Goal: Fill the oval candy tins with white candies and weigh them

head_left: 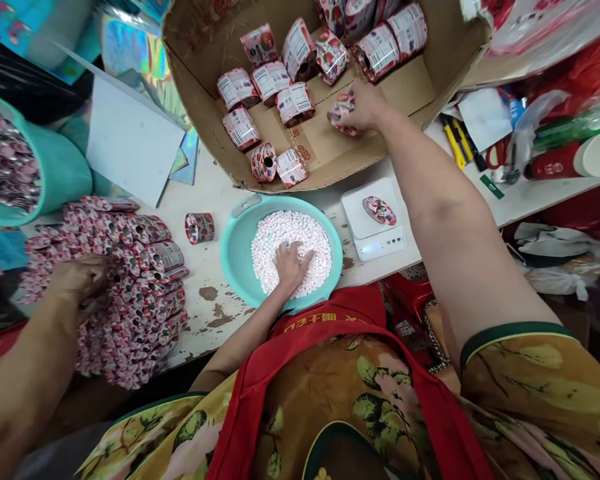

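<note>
My left hand [291, 265] rests palm down on small white candies [313, 233], its fingers spread. The candies lie in a turquoise plastic bowl [231, 250] on the table before me. My right hand [366, 109] reaches into a cardboard box [407, 87], its fingers closed round a strawberry-printed packet [343, 113]. The box holds several like packets, short and rounded with a printed label, such as this one [295, 103]. Right of the bowl, a white digital scale [363, 217] carries one flattened packet [380, 209].
A co-worker's hand [80, 277] touches a large pile of packets [130, 320] on the left. One packet [199, 228] stands between pile and bowl. A turquoise bucket [65, 170] of shiny pink pieces is at far left. Yellow cutters [457, 143] and a paper cup [597, 153] lie right.
</note>
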Demonstrator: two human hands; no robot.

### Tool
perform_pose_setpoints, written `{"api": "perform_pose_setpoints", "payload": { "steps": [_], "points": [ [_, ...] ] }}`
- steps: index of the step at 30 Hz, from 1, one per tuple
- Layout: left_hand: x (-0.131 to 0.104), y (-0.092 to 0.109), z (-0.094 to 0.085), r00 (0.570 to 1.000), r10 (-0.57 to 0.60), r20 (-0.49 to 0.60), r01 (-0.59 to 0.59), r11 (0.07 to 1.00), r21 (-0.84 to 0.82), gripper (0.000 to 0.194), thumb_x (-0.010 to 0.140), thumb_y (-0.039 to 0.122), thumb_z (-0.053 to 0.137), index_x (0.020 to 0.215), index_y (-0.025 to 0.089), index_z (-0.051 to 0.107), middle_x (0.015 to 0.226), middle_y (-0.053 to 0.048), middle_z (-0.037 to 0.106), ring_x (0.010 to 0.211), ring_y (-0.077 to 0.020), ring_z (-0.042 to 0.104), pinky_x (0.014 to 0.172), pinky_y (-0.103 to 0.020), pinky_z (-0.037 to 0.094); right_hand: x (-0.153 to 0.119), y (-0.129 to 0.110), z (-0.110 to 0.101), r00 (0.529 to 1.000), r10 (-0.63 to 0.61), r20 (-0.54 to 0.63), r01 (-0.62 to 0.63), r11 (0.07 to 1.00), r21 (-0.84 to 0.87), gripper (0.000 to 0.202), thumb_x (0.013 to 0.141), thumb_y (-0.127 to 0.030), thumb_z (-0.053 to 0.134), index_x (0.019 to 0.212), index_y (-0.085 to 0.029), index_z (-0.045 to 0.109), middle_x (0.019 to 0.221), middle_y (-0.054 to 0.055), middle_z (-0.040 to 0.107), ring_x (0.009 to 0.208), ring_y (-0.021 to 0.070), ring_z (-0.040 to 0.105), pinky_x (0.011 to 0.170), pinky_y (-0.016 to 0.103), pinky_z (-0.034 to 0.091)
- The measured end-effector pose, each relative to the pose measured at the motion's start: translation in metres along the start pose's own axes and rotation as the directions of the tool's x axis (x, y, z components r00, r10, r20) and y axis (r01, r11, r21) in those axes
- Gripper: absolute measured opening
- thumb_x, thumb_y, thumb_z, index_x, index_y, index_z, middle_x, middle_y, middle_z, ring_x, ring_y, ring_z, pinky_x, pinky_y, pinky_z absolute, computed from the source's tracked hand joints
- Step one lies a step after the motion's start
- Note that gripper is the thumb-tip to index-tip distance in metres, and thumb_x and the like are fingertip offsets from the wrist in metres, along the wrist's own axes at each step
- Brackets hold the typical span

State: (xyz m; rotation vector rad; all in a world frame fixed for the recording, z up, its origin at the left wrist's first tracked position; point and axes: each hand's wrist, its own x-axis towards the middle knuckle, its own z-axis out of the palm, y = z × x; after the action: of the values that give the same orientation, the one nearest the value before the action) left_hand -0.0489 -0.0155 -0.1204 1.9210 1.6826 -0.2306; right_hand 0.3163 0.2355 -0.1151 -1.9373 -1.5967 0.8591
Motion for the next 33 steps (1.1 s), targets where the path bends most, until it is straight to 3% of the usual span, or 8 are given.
{"api": "perform_pose_setpoints", "payload": {
  "steps": [2,4,8,11,15,18,25,33],
  "points": [
    [-0.008,0.008,0.005,0.993,0.109,0.043,-0.108,0.994,-0.013,0.054,0.089,0.059,0.061,0.128,0.021,0.065,0.126,-0.016,0.058,0.118,-0.0337,0.053,0.1,-0.048,0.043,-0.018,-0.021,-0.014,0.994,0.105,-0.007,-0.098,0.947,0.307,0.04,0.085,-0.029,0.073,0.111,-0.007,0.053,0.097,-0.006,0.07,0.075,-0.001,0.057,0.09,0.023,0.055],
    [-0.011,0.012,0.008,0.981,0.19,0.044,-0.186,0.979,-0.082,0.047,0.087,0.056,0.065,0.117,0.02,0.07,0.117,-0.015,0.063,0.112,-0.031,0.056,0.098,-0.043,0.044,-0.049,-0.046,-0.03,0.973,0.22,0.067,-0.208,0.715,0.668,0.033,0.098,-0.038,0.053,0.122,-0.015,0.052,0.082,-0.012,0.064,0.065,0.0004,0.055,0.085,0.028,0.059],
    [-0.004,0.011,0.004,0.993,0.118,0.025,-0.099,0.913,-0.396,0.024,0.085,0.043,0.069,0.089,0.02,0.072,0.101,-0.01,0.069,0.097,-0.0243,0.063,0.085,-0.033,0.047,-0.142,-0.088,-0.043,0.967,0.221,0.124,-0.205,0.394,0.896,0.048,0.094,-0.06,0.048,0.12,-0.021,0.058,0.1,-0.004,0.069,0.087,0.0087,0.07,0.082,0.025,0.058],
    [0.006,0.006,-0.009,0.991,-0.037,0.125,0.115,0.696,-0.709,0.025,0.08,0.043,0.071,0.078,0.019,0.068,0.081,-0.005,0.068,0.077,-0.0182,0.061,0.072,-0.028,0.047,-0.219,-0.103,-0.022,0.98,0.193,0.053,-0.136,0.448,0.884,0.073,0.059,-0.058,0.088,0.117,-0.025,0.059,0.115,0.005,0.07,0.1,0.0237,0.071,0.073,0.036,0.063],
    [0.018,0.0,-0.029,0.939,-0.114,0.325,0.341,0.182,-0.922,0.029,0.07,0.04,0.076,0.076,0.019,0.058,0.07,0.001,0.06,0.058,-0.0112,0.054,0.054,-0.023,0.042,-0.294,-0.115,0.028,0.974,0.228,-0.006,-0.149,0.658,0.738,0.057,0.069,-0.049,0.082,0.118,-0.026,0.063,0.112,0.005,0.071,0.106,0.0261,0.069,0.086,0.045,0.061],
    [0.02,0.0,-0.05,0.931,-0.047,0.361,0.358,-0.061,-0.932,0.029,0.067,0.035,0.074,0.076,0.021,0.05,0.062,0.005,0.051,0.049,-0.0084,0.048,0.045,-0.02,0.037,-0.323,-0.126,0.063,0.97,0.225,0.087,-0.225,0.716,0.66,0.049,0.073,-0.041,0.077,0.117,-0.024,0.065,0.111,0.005,0.073,0.104,0.0246,0.069,0.093,0.042,0.058],
    [-0.011,0.031,-0.1,0.994,0.101,0.036,0.051,-0.155,-0.987,0.033,0.072,0.044,0.072,0.077,0.02,0.05,0.067,0.001,0.056,0.052,-0.01,0.054,0.047,-0.022,0.041,-0.331,-0.157,0.112,0.989,0.096,0.111,-0.125,0.946,0.298,0.04,0.069,-0.021,0.064,0.108,-0.021,0.067,0.111,0.007,0.071,0.105,0.0273,0.065,0.097,0.041,0.051],
    [-0.013,0.046,-0.087,0.992,-0.09,-0.091,-0.104,-0.146,-0.984,0.039,0.077,0.047,0.073,0.07,0.02,0.045,0.064,0.004,0.05,0.056,-0.0097,0.056,0.058,-0.024,0.048,-0.327,-0.168,0.129,0.987,0.124,0.106,-0.142,0.973,0.183,0.032,0.076,-0.028,0.067,0.107,-0.022,0.064,0.111,0.007,0.07,0.105,0.0276,0.065,0.091,0.039,0.051]
  ]
}}
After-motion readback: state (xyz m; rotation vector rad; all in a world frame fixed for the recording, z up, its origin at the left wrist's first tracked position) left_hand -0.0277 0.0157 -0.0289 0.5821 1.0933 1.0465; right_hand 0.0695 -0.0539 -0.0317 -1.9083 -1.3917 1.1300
